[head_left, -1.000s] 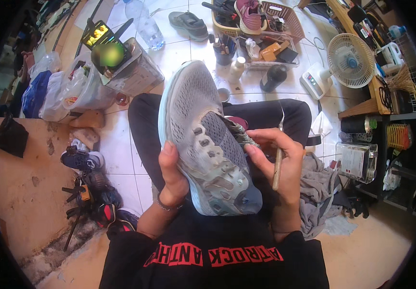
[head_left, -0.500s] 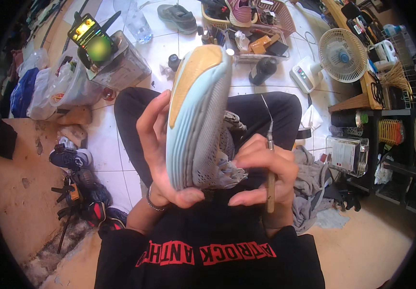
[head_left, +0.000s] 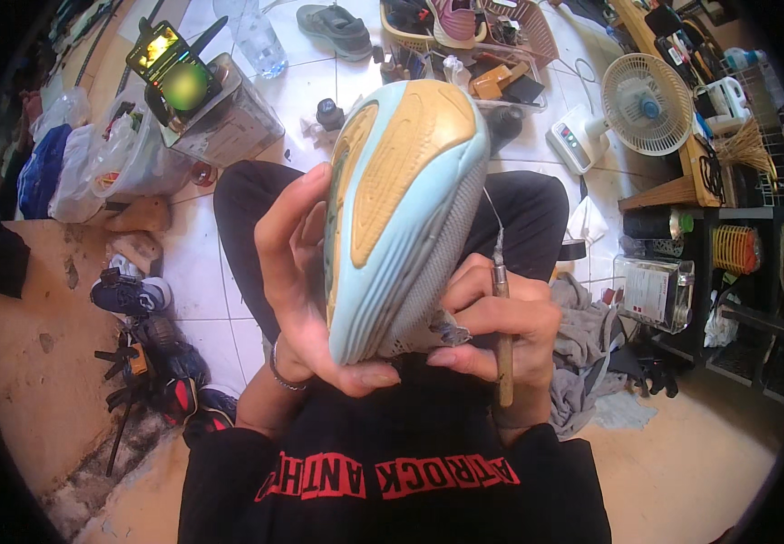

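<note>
A grey running shoe (head_left: 401,227) is held tilted above my lap, its tan and pale-blue sole turned mostly up toward me, toe end toward the top of the view. My left hand (head_left: 306,281) grips it from the left, thumb under the lower end. My right hand (head_left: 510,326) is closed around a thin metal hook tool with a wooden handle (head_left: 503,381), its fingertips at the torn mesh upper on the shoe's lower right. The tool's thin shaft points up and away beside the shoe.
Around my legs (head_left: 532,208) are a fan (head_left: 641,100), black shelving (head_left: 754,344), a phone on a stand (head_left: 174,72) atop a box, plastic bins (head_left: 133,172), a basket of shoes and tools (head_left: 519,27), bottles, piled shoes (head_left: 160,354) and grey cloth (head_left: 573,354).
The shoe has rolled over from showing its laced-eyelet upper to showing its sole. My left fingers have moved up round its side; my right hand has shifted slightly down with the tool.
</note>
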The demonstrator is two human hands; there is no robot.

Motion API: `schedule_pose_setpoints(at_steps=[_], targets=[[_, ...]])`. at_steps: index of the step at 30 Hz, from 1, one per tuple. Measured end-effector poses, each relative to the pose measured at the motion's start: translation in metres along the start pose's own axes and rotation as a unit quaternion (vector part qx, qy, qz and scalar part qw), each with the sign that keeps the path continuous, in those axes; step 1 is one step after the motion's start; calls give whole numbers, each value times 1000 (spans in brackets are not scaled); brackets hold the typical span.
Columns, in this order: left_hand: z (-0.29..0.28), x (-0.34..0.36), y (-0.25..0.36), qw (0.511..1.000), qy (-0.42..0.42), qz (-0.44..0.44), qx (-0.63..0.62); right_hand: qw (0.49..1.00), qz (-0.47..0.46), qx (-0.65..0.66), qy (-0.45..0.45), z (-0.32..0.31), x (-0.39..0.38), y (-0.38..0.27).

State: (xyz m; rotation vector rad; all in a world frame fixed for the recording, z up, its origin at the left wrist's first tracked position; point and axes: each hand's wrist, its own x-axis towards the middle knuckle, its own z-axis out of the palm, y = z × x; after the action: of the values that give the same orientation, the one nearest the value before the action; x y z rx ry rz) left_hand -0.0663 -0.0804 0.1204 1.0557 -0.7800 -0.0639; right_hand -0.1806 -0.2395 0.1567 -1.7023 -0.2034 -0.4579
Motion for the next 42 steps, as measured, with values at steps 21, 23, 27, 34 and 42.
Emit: schedule_pose_setpoints(at_steps=[21, 23, 27, 34, 42], targets=[[5, 10, 10, 959, 14, -280, -42, 976, 150, 86, 134, 14, -3, -3], [3, 10, 6, 957, 13, -288, -42, 966, 198, 97, 136, 13, -3, -6], [1, 5, 3, 950, -3, -302, -74, 945, 246, 156, 151, 11, 0, -4], [-2, 10, 14, 946, 5, -318, -64, 907, 279, 268, 166, 9, 0, 14], [-5, 19, 30, 954, -8, -298, 17, 875, 294, 380, 52, 10, -7, 31]])
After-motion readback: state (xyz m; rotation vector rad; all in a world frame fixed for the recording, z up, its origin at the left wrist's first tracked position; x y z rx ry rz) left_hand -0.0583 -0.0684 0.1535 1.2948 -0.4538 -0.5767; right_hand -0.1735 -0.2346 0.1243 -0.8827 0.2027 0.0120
